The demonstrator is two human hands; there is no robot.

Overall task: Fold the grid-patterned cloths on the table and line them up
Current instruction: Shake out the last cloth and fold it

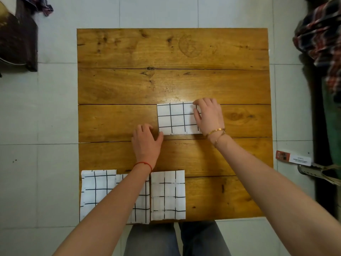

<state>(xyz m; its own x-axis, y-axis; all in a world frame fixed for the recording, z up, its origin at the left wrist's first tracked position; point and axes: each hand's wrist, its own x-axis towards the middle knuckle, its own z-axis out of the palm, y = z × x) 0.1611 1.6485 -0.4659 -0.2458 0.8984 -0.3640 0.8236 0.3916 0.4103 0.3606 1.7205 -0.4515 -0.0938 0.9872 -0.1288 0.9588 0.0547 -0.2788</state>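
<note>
A folded white cloth with black grid lines [175, 118] lies flat near the middle of the wooden table [173, 48]. My right hand [208, 115] rests on its right edge, fingers spread over the top right corner. My left hand [146, 140] lies flat on the wood, its thumb touching the cloth's lower left corner. Three folded grid cloths sit side by side along the near edge: a left one [94, 189], a middle one [141, 204] partly hidden under my left forearm, and a right one [168, 194].
Bare wood stretches right of the row at the near right of the table. Pale floor tiles surround the table. Plaid clothing [321, 34] hangs at the right, a dark object [16, 39] sits at the upper left, and a small box [293, 157] lies on the floor.
</note>
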